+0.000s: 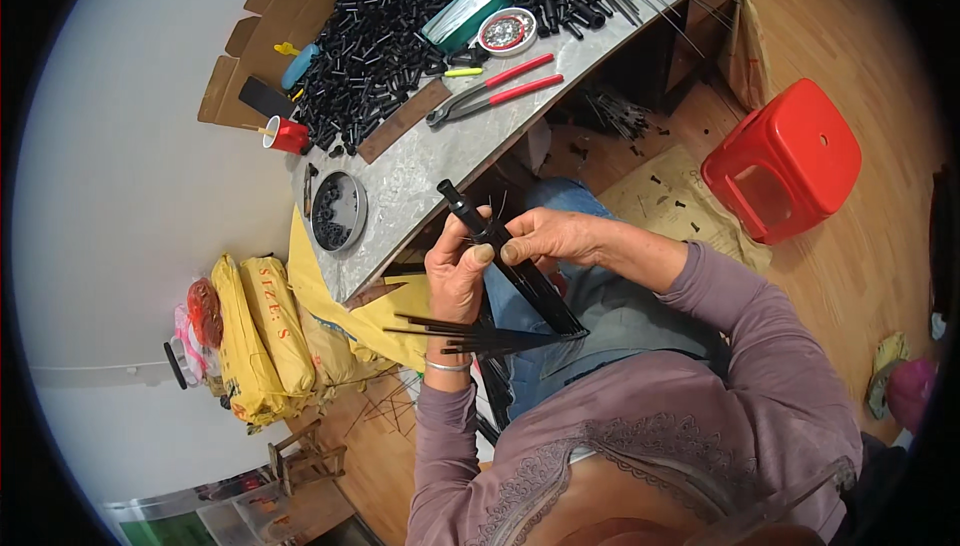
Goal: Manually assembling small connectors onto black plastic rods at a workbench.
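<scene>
A black umbrella frame [525, 286], its thin ribs bundled together, slants over my lap with a black tubular fitting [462, 204] at its upper end. My left hand [458, 271] is closed round the frame just below that fitting, thumb pressed on it. On the other side, the thumb and fingers of my right hand [545, 236] pinch the ribs at the same spot; any small part between them is hidden. Thin wires stick out near the fingertips. Several loose rib ends [440, 334] fan out to the left, across my left wrist.
On the grey table [410, 176] lie a large heap of black plastic fittings [370, 46], red-handled pliers [500, 88], a round tin [340, 211], a green box [465, 14] and a dish of small metal parts [507, 32]. A red stool [785, 161] stands right; yellow sacks [265, 331] lie left.
</scene>
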A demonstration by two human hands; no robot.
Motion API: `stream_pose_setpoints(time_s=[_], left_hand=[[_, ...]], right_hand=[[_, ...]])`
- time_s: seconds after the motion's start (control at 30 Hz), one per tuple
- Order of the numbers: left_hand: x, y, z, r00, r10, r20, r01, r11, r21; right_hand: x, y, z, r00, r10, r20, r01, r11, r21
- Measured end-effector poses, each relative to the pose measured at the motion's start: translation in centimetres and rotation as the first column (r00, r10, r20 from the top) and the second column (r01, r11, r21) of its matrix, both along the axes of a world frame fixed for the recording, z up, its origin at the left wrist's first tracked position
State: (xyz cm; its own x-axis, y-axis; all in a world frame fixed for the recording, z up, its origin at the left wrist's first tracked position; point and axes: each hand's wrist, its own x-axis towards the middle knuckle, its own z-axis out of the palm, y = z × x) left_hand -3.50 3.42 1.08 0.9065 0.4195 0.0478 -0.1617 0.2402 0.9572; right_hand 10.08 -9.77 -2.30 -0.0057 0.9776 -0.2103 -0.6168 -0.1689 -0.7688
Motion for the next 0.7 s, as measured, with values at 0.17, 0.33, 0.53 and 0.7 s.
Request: stream_pose_setpoints(time_s=[0.17,0.33,0.53,0.7], left_hand=[[1.0,0.1,2.4,0.98,-0.071,-0.184,0.131,0.931,0.34],[-0.2,3.3,2.3,0.953,-0.1,-0.287,0.208,0.904,0.373],[1.6,3.9,1.3,0.961,-0.22,-0.166,0.268,0.889,0.372],[1.3,3.1,-0.2,0.967,-0.234,-0.099,0.245,0.962,0.117]], right_hand=[[-1.4,-0.9,1.0,0.974,-0.147,-0.172,0.179,0.965,0.189],[-3.1,1.2,0.7,0.937,-0.077,-0.34,0.182,0.941,0.287],[-3.3,0.7,0.1,0.909,-0.162,-0.383,0.304,0.887,0.348],[-3.1,1.4,-0.3,0.906,-0.22,-0.361,0.343,0.882,0.324]])
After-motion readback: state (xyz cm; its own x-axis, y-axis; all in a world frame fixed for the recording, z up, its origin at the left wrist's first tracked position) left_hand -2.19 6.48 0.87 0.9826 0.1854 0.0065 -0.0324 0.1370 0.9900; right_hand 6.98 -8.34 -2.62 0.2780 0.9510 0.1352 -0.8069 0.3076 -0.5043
